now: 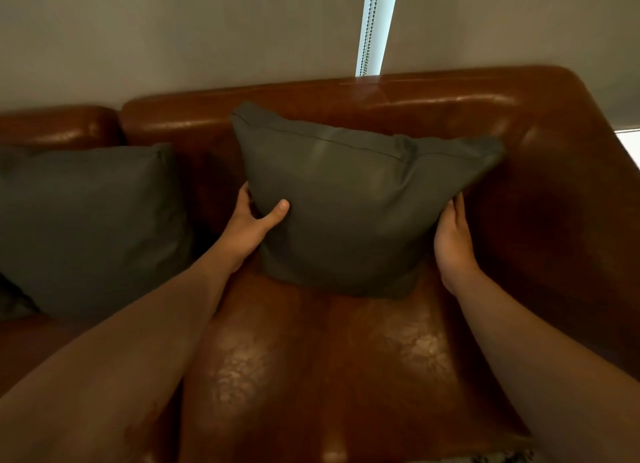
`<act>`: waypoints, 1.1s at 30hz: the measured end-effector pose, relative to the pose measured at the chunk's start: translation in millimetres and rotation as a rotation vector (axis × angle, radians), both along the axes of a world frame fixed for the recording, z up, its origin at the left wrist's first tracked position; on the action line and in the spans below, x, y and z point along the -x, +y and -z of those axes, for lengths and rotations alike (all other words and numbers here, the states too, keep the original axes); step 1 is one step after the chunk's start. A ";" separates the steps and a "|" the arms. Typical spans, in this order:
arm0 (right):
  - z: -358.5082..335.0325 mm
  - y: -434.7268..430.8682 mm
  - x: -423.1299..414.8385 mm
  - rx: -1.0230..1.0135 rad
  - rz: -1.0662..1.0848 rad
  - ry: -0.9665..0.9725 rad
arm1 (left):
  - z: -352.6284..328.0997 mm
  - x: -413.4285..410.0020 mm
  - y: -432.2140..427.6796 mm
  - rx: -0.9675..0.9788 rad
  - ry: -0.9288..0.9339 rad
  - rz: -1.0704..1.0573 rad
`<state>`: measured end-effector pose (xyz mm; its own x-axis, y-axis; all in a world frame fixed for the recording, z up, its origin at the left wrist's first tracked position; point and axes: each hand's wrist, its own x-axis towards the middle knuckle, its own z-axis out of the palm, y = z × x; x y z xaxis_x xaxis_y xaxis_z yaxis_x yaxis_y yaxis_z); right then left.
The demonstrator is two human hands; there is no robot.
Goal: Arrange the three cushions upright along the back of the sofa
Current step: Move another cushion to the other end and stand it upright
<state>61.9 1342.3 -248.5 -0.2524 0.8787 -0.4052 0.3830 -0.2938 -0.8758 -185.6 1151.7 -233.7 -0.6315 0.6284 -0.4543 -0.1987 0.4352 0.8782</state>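
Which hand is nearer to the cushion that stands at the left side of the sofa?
The left hand. It grips the left edge of the middle cushion, close to the left cushion. The right hand presses the middle cushion's right edge, farther away.

The seat in front lay open; a gap ran between the two cushions; the armrest closed the right side.
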 end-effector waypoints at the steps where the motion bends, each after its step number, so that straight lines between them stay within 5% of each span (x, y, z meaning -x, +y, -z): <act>1: 0.1 9.8 1.3 0.024 -0.006 0.008 | 2.8 -6.0 5.8 -0.010 -0.008 -0.041; 11: -23.0 79.6 -22.4 -0.069 -0.029 -0.009 | 11.4 -86.0 56.2 -0.097 -0.115 -0.284; 24: 43.3 68.5 -68.9 0.257 0.029 -0.058 | 25.5 -102.0 61.2 0.023 -0.244 -0.228; 29: 48.1 33.8 -79.4 0.248 0.035 -0.146 | 26.6 -123.9 61.2 0.100 -0.191 -0.422; 33: 48.7 1.1 -72.8 0.289 0.107 -0.106 | 22.4 -153.5 68.1 0.175 -0.444 -0.627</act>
<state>134.6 1343.5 -297.2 -0.1080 0.7424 -0.6612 0.4217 -0.5681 -0.7067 -32.1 1219.7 -256.0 -0.5806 0.1109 -0.8066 -0.7692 0.2499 0.5881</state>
